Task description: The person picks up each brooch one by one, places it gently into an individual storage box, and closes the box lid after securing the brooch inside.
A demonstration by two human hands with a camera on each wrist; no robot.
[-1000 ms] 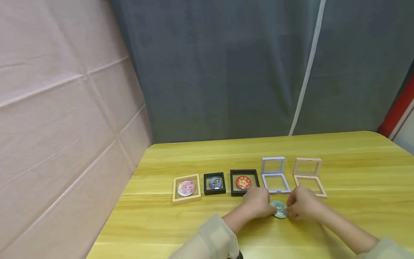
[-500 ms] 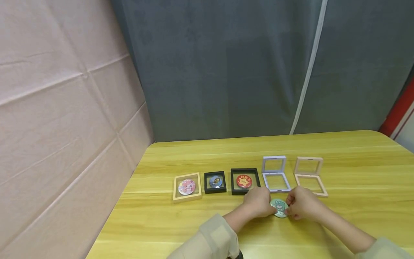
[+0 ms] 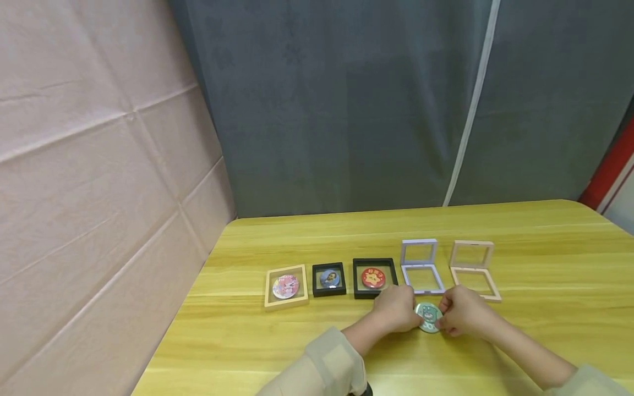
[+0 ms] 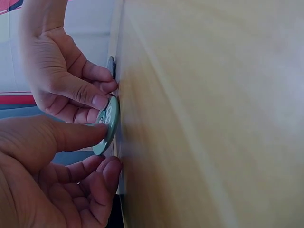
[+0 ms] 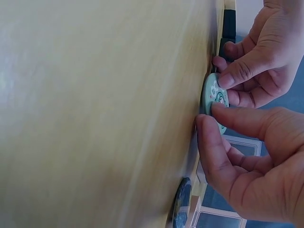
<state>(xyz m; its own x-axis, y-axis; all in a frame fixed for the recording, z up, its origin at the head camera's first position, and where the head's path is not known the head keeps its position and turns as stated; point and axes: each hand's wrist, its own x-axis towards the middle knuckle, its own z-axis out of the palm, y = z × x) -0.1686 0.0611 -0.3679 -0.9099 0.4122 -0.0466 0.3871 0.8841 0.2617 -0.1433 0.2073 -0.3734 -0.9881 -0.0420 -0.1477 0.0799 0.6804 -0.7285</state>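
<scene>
A round green pin badge (image 3: 428, 317) with a cartoon figure and pale lettering is at the front of the open frames. My left hand (image 3: 395, 309) holds its left edge, thumb on the printed face and fingers curled by the rim. From the other side my right hand (image 3: 465, 311) pinches the badge between thumb and fingers. In the left wrist view the badge (image 4: 110, 124) stands tilted close to the tabletop. Both thumbs press its face in the right wrist view, where fingers cover parts of the badge (image 5: 215, 95).
Left lie a cream frame (image 3: 268, 297), a small black frame (image 3: 329, 293) and a larger black frame (image 3: 358, 280), each with a badge inside. A lilac frame (image 3: 405, 275) and a pink frame (image 3: 493, 287) stand opened. A dark badge (image 5: 182, 202) lies beside my right hand.
The green badge has turned slightly between my fingers, and its face shows more fully. Both hands stay in nearly the same place.
</scene>
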